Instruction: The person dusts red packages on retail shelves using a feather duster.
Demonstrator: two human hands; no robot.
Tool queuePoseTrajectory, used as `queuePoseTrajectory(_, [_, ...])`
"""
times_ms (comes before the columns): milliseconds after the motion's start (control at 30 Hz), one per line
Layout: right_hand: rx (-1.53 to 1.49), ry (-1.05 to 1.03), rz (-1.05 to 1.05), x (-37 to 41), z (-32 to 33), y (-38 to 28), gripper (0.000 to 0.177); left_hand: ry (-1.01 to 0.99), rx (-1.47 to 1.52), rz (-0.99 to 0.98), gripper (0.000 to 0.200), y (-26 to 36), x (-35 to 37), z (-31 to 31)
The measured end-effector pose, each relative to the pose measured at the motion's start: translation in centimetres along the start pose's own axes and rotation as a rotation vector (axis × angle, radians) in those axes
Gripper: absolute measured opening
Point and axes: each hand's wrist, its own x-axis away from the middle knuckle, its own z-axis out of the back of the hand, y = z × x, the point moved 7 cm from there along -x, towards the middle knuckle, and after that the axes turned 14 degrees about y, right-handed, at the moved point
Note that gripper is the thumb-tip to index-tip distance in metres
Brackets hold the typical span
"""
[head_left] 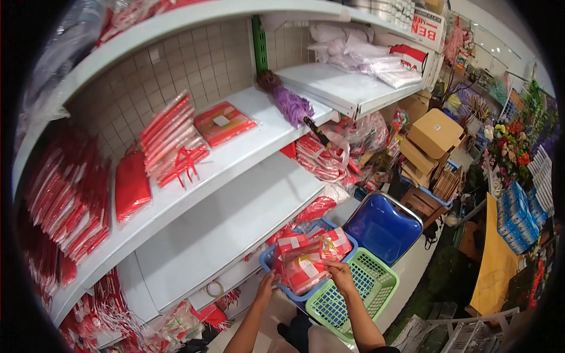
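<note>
A flat red packet in clear plastic, with a pale label and some gold on it, is held low in front of me. My right hand pinches its right edge. At its left side is my left hand, fingers closed at the edge, partly hidden. Beneath the packet stands a blue basket holding several similar red packets. A green basket sits against it on the right, under my right forearm.
To the left run white shelves with stacked red packets and a purple feather duster. A blue-seated stool or chair stands beyond the baskets. Cardboard boxes, artificial flowers and blue packs are at right.
</note>
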Motion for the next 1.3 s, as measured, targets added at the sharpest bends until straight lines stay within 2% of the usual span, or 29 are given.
queuePoseTrajectory(33, [-0.033, -0.043, -0.008, 1.0, -0.7, -1.7, 0.024, -0.029, 0.052, 0.059, 0.049, 0.7, 0.3, 0.1])
queuePoseTrajectory(133, [-0.065, -0.18, -0.036, 4.8, -3.3, -8.2, 0.024, -0.391, 0.115, -0.023, 0.053, 2.6, 0.7, -1.7])
queuePoseTrajectory(167, [-0.099, -0.243, -0.03, 5.3, -3.8, -9.4, 0.023, -0.352, 0.055, 0.045, 0.055, 8.3, 8.1, -4.2])
queuePoseTrajectory(267, [-0.075, -0.415, -0.018, 6.9, -5.6, -13.5, 0.025, -1.221, 0.665, 0.226, 0.056, 13.3, 14.6, -6.3])
queuePoseTrajectory(300, [-0.059, -0.471, -0.008, 7.7, -6.4, -15.4, 0.025, -1.301, 0.723, 0.222, 0.056, 14.4, 15.8, -6.2])
queuePoseTrajectory(333, [-0.042, -0.527, 0.003, 8.2, -7.1, -17.3, 0.024, -1.234, 0.754, 0.163, 0.056, 15.2, 15.9, -5.9])
queuePoseTrajectory(467, [0.107, -0.59, 0.093, 12.3, -10.4, -26.0, 0.03, -0.613, 0.746, -0.17, 0.055, 18.1, 14.7, -3.7])
queuePoseTrajectory(500, [0.216, -0.612, 0.233, 11.7, -11.4, -26.9, 0.032, -0.533, 0.76, -0.228, 0.055, 18.8, 15.0, -3.2])
queuePoseTrajectory(600, [0.325, -0.587, 0.431, 12.2, -13.1, -30.6, 0.031, -0.397, 0.817, -0.348, 0.054, 20.7, 15.6, -1.8])
queuePoseTrajectory(633, [0.334, -0.578, 0.435, 11.3, -13.6, -31.3, 0.031, -0.374, 0.839, -0.374, 0.054, 21.5, 15.9, -1.4])
queuePoseTrajectory(667, [0.304, -0.557, 0.643, 11.0, -14.5, -33.2, 0.031, -0.342, 0.86, -0.399, 0.054, 22.4, 16.1, -1.1])
queuePoseTrajectory(733, [0.371, -0.316, 1.051, 9.7, -15.7, -37.0, 0.028, -0.351, 0.909, -0.451, 0.05, 23.9, 17.0, -0.4])
queuePoseTrajectory(800, [0.417, -0.086, 1.294, 6.0, -17.0, -39.3, 0.027, -0.351, 0.94, -0.479, 0.049, 24.7, 16.8, 0.4])
queuePoseTrajectory(900, [0.799, 0.344, 1.415, 0.4, -20.1, -41.4, 0.037, -0.345, 0.977, -0.493, 0.049, 25.2, 16.5, 1.2])
queuePoseTrajectory(1000, [1.015, 0.517, 1.373, -4.7, -21.9, -40.0, 0.046, -0.34, 1.004, -0.508, 0.049, 25.4, 16.0, 1.8])
queuePoseTrajectory(1033, [1.055, 0.315, 1.153, -9.3, -22.4, -38.2, 0.054, -0.341, 1.015, -0.522, 0.049, 25.7, 16.2, 2.2])
queuePoseTrajectory(1100, [0.985, 0.288, 1.019, -11.6, -22.2, -37.1, 0.052, -0.334, 1.028, -0.531, 0.048, 25.9, 16.2, 2.7])
queuePoseTrajectory(1167, [0.772, 0.26, 1.056, -10.4, -21.2, -36.0, 0.04, -0.328, 1.046, -0.545, 0.048, 26.3, 16.4, 3.4])
queuePoseTrajectory(1233, [0.352, 0.126, 0.798, -2.5, -19.2, -34.5, 0.037, -0.325, 1.065, -0.565, 0.048, 26.5, 16.5, 4.3])
queuePoseTrajectory(1267, [0.433, 0.058, 0.801, -2.8, -18.1, -31.9, 0.035, -0.325, 1.074, -0.574, 0.048, 26.6, 16.5, 4.6])
queuePoseTrajectory(1300, [0.304, -0.092, 0.619, -1.0, -17.2, -28.6, 0.035, -0.326, 1.086, -0.578, 0.048, 26.6, 16.4, 5.0])
